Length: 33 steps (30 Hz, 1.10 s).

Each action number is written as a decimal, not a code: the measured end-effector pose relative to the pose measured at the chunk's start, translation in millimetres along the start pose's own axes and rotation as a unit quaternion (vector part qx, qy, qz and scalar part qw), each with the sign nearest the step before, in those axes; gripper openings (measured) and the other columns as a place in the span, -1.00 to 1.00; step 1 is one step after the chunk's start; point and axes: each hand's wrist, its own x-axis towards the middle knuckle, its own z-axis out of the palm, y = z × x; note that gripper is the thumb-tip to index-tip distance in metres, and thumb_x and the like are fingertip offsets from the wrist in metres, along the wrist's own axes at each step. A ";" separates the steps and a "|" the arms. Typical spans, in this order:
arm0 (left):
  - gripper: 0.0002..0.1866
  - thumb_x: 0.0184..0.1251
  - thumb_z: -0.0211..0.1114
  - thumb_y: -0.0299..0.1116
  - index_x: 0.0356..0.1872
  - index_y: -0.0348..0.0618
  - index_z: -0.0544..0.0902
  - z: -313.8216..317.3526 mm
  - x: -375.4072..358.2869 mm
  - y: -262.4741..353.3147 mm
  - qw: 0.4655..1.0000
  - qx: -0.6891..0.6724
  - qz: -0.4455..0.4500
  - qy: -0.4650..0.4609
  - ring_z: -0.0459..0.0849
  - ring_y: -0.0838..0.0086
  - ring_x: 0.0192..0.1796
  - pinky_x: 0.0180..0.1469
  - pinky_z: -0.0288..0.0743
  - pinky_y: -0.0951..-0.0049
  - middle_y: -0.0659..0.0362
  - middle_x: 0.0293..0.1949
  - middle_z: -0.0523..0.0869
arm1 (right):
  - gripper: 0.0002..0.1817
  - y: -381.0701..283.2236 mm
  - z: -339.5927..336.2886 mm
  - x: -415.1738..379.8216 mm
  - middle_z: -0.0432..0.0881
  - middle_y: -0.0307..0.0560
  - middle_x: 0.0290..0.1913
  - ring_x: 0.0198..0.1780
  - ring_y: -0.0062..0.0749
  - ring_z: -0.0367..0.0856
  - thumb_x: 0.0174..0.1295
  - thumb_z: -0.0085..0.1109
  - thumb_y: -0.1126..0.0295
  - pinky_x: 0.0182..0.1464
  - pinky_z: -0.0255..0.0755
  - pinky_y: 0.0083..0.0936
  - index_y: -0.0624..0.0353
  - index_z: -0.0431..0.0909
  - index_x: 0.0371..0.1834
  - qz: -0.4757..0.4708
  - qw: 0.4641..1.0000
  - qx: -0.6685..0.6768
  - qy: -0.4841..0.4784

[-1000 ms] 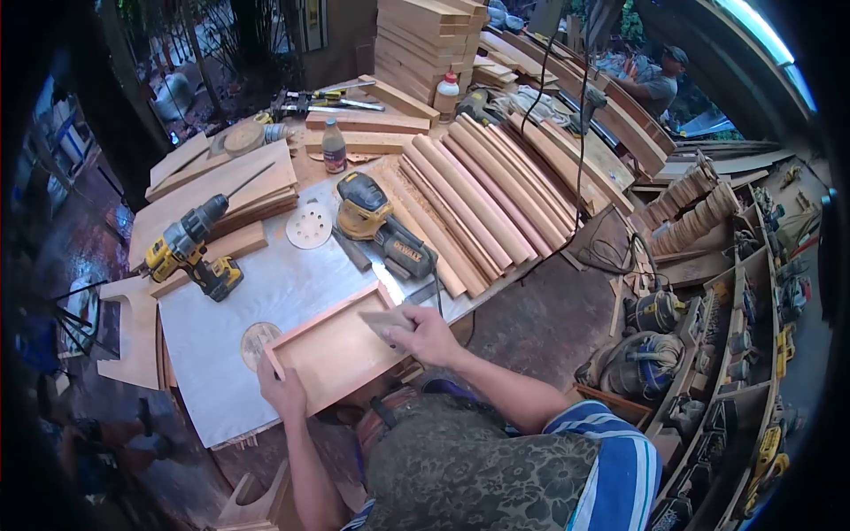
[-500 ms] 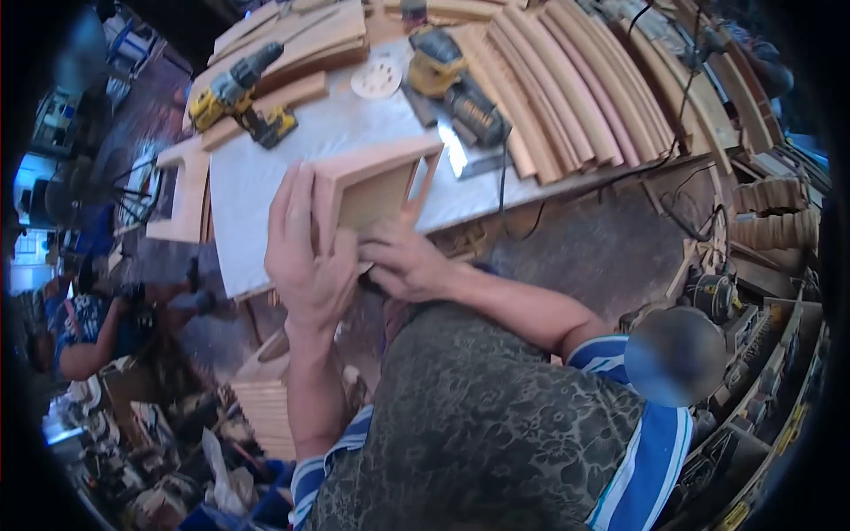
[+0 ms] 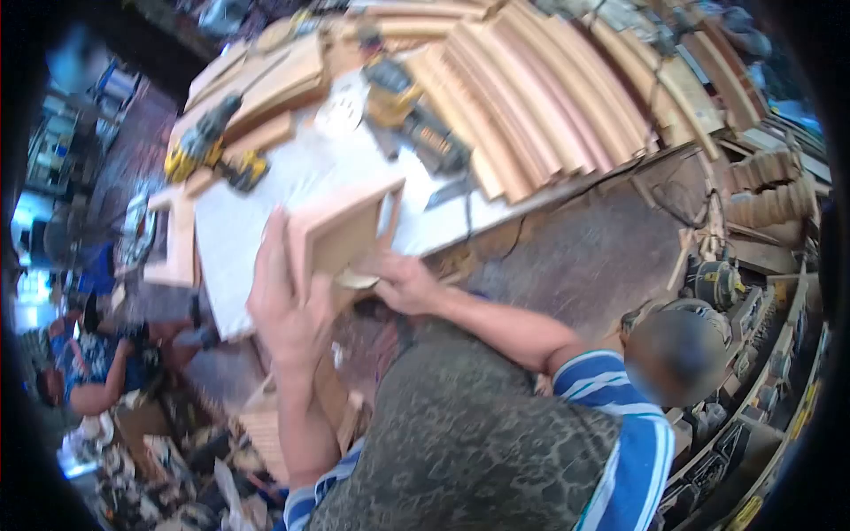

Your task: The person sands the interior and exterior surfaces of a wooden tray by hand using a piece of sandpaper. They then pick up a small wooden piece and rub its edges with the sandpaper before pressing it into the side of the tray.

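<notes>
A small four-sided wooden frame is tilted up in front of me over the near edge of the table. My left hand is closed around its left side, with the fingers along the outer face. At the lower inside edge of the frame, my right hand pinches a thin, pale, curved piece. It looks like a folded sheet, but its material is hard to tell. The right fingertips are partly hidden by the frame's edge and blur.
On the white-topped table lie a yellow drill, a yellow-and-black power tool and a white disc with holes. Curved wooden strips fill the right side. Another person is at the left.
The view has shifted, so the table things appear further left. My right hand has turned and moved slightly away from my left, bringing the pale piece more into sight.
</notes>
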 end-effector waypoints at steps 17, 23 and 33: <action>-0.20 0.14 0.11 -0.65 0.55 -0.36 0.37 0.8 11.2 -9.3 0.995 -0.070 -0.034 0.067 0.63 -0.07 0.36 0.40 0.46 0.18 -0.28 0.31 0.63 | -0.54 10.2 -3.2 6.7 0.69 0.18 0.08 0.14 0.18 0.65 0.10 0.12 0.65 0.21 0.56 -0.09 0.19 0.69 0.12 -0.013 0.999 -0.047 0.015; -0.20 0.15 0.12 -0.65 0.56 -0.28 0.39 1.2 18.9 18.4 0.996 -0.048 -0.068 0.017 0.72 -0.08 0.15 0.26 0.54 0.12 -0.23 0.14 0.68 | -0.46 -71.1 15.2 20.8 0.71 0.19 0.07 0.11 0.19 0.66 0.00 0.04 0.68 0.22 0.56 -0.04 0.20 0.69 0.11 -0.075 0.997 0.014 0.027; -0.18 0.15 0.14 -0.66 0.58 -0.27 0.37 3.2 20.7 13.7 0.995 -0.075 -0.059 0.033 0.71 -0.11 0.15 0.25 0.55 0.11 -0.23 0.15 0.68 | -0.42 -66.3 2.3 20.6 0.69 0.21 0.18 0.23 0.21 0.65 0.08 0.04 0.70 0.27 0.58 -0.14 0.21 0.67 0.23 -0.072 0.997 0.010 -0.034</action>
